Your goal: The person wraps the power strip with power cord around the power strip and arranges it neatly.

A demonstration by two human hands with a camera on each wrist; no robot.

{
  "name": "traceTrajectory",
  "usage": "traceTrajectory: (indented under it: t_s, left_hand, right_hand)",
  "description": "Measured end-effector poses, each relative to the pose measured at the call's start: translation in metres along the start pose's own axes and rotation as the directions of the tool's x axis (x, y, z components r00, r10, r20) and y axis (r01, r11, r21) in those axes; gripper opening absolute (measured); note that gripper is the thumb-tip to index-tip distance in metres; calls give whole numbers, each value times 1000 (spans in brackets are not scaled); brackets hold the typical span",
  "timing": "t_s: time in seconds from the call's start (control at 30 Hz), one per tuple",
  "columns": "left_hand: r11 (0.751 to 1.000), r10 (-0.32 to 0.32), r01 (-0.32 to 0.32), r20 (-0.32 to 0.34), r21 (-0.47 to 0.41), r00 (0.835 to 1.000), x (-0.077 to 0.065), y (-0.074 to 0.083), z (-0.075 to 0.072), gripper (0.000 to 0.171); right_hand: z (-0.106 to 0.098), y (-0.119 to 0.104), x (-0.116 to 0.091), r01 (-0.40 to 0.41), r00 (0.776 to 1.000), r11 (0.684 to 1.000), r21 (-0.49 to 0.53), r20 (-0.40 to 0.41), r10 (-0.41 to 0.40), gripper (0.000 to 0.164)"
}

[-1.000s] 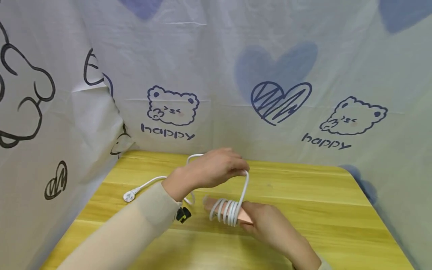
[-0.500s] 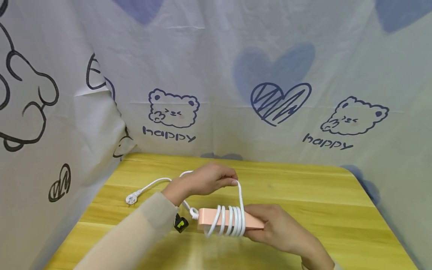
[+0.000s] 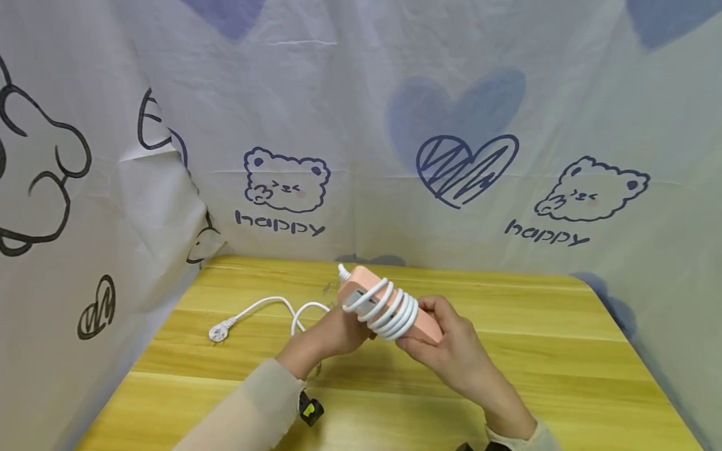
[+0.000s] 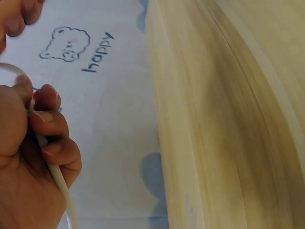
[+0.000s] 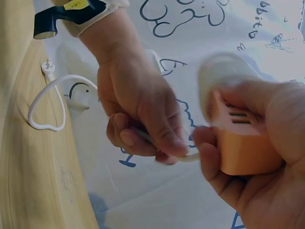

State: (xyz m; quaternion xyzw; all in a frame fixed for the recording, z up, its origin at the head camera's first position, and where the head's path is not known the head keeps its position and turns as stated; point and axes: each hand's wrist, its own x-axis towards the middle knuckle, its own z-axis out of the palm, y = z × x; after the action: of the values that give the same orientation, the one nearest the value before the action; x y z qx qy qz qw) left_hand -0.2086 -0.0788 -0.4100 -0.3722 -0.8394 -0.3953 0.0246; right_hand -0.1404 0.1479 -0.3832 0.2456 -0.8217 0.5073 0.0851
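A pink power strip [image 3: 430, 327] is held up over the table, slanting with its cord end raised to the upper left. My right hand [image 3: 459, 351] grips its lower right end. Several turns of white cord [image 3: 402, 317] wrap around the strip's middle. Just below and left of the strip is my left hand [image 3: 333, 332], partly hidden behind its own wrist in the head view. The left wrist view shows those fingers curled round the cord [image 4: 58, 179]. In the right wrist view the strip's slotted end [image 5: 250, 152] sits between thumb and fingers, with the wrapped part blurred.
The white plug [image 3: 219, 332] lies at the left of the wooden table [image 3: 541, 351], its loose cord looping toward my left hand. Printed cloth [image 3: 372, 207] hangs behind the table and at both sides. A black wrist device [image 3: 310, 410] is strapped on my left sleeve.
The strip has risen and turned, its cord end swinging up. My left hand has passed from above the strip down to its lower left, carrying the cord round. The plug stays put.
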Motion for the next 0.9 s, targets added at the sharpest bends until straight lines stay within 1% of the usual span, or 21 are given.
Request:
traceTrajectory:
  t_s: [0.03, 0.07, 0.1, 0.17, 0.23, 0.33, 0.4, 0.47, 0.57, 0.73, 0.83, 0.9]
  left_hand:
    - [999, -54, 54, 22, -9, 998, -2, 4, 1, 27]
    - [996, -90, 90, 48, 5, 995, -4, 6, 2, 26]
    - [993, -102, 98, 67, 59, 993, -7, 9, 3, 22]
    - [990, -85, 75, 79, 116, 993, -10, 14, 4, 10]
    - [983, -69, 54, 79, 173, 995, -12, 18, 4, 12]
    - [967, -76, 63, 46, 248, 996, -16, 23, 1, 17]
    - [955, -86, 77, 21, 288, 996, -19, 26, -1, 14]
    - [949, -92, 87, 2, 304, 996, -22, 28, -4, 12]
    - [950, -90, 88, -8, 300, 996, -26, 32, -8, 11]
    - [956, -50, 56, -28, 288, 998, -30, 37, -10, 13]
    - [955, -22, 34, -41, 294, 999, -31, 39, -9, 15]
    - [953, -22, 35, -47, 300, 999, -32, 40, -9, 16]
  right_hand:
    - [0, 0, 1, -14, 1000, 1000, 18, -26, 14, 47]
    - [1, -1, 2, -22, 998, 999, 34, -51, 24, 48]
    - [1, -1, 2, -28, 997, 998, 48, -76, 31, 49]
    - [1, 0, 3, -41, 991, 997, 59, -122, 48, 50]
    - [0, 0, 4, -56, 988, 996, 71, -143, 66, 52]
    - [-1, 1, 4, -80, 987, 993, 86, -135, 91, 62]
    - [-2, 2, 4, -68, 989, 996, 63, -130, 76, 66]
    - [-2, 3, 4, -48, 989, 998, 35, -136, 52, 66]
    - [-2, 4, 5, -38, 985, 999, 18, -166, 40, 60]
    - [0, 4, 5, -95, 977, 987, 130, -176, 117, 54]
    - [2, 4, 6, -122, 975, 973, 195, -159, 154, 51]
    - [3, 5, 6, -144, 974, 962, 233, -137, 179, 48]
